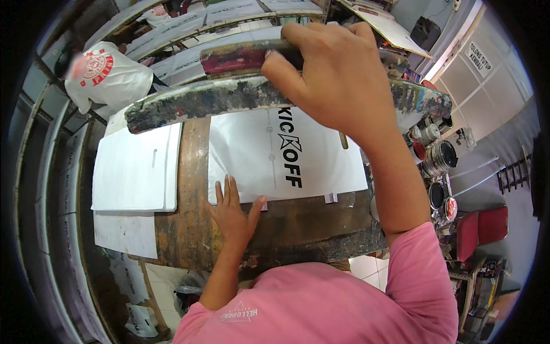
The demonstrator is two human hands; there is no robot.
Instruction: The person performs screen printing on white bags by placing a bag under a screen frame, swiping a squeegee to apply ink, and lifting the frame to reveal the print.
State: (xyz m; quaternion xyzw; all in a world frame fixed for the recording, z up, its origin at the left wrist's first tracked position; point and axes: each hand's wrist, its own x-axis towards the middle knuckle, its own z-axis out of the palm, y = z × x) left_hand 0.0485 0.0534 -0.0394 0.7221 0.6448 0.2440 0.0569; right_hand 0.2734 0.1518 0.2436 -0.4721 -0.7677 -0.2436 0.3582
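Note:
My right hand [338, 80] is closed over a paint-stained wooden bar with a magenta side, which looks like a squeegee [235, 62]. Just below it, the crusted near edge of a screen-printing frame [189, 102] is raised above the table; whether my fingers also hook the frame is hidden. Under the frame lies a white plastic bag [240, 143] with black print and an oval handle hole. My left hand [232, 215] rests flat on the bag's near left corner, fingers spread. Small pale tabs [331, 198] show at the bag's near edge.
A stack of white bags [134, 169] lies left on the stained wooden table [275, 229]. Paint cans and tubs [438, 160] crowd the right side. Racks [74, 166] line the left. A person in a white shirt [112, 74] works at the far left. A red chair [481, 229] stands right.

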